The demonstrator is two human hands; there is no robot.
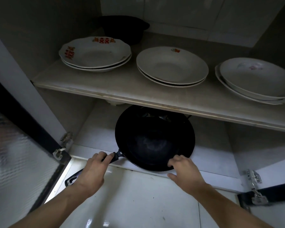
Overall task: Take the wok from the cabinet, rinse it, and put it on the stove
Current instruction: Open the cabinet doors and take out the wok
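Note:
The black wok (154, 139) lies on the bottom shelf of the open cabinet (92, 145), its front edge over the shelf's lip and its back under the upper shelf. Its black handle (117, 156) points toward the lower left, and the handle's end (71, 180) sticks out beyond my wrist. My left hand (93, 168) is closed around that handle. My right hand (183, 168) grips the wok's front right rim, fingers curled over the edge.
The upper shelf (138, 91) overhangs the wok and carries three stacks of white plates (95, 54) (171, 65) (253, 78) and a dark pot (123, 28) at the back. Cabinet doors stand open at left (23, 162) and right (270, 191). White tiled floor (138, 203) lies below.

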